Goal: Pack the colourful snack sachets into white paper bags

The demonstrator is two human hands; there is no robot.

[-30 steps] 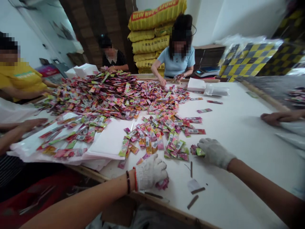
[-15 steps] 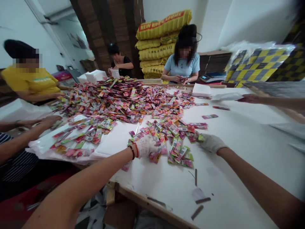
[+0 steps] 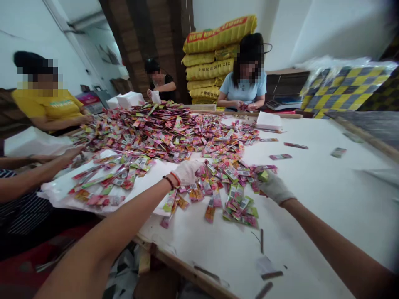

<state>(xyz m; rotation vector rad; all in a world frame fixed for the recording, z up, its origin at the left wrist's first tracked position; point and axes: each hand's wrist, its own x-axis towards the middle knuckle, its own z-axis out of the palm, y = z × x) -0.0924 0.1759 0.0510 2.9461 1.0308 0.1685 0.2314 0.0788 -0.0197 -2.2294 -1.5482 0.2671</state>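
Observation:
Many small pink, green and orange packets (image 3: 174,128) form a large heap on the white table (image 3: 311,199). My left hand (image 3: 188,172), in a white glove, rests at the near edge of the heap with its fingertips among the packets; what its fingers hold, if anything, is hidden. My right hand (image 3: 272,185), in a greyish glove, is closed on green packets (image 3: 263,175) at the heap's right edge. Between and below my hands lies a small cluster of packets (image 3: 240,205) on the table.
Packets lie on a white bag (image 3: 131,195) at left, beside a person's arms (image 3: 46,170). Three people sit beyond the heap. A white stack (image 3: 269,121) stands at the back. Dark strips (image 3: 272,275) lie near the front edge.
My left hand has moved up and slightly left, uncovering packets below it. My right hand has shifted slightly, with green packets showing more. The arm at the far right has left the view.

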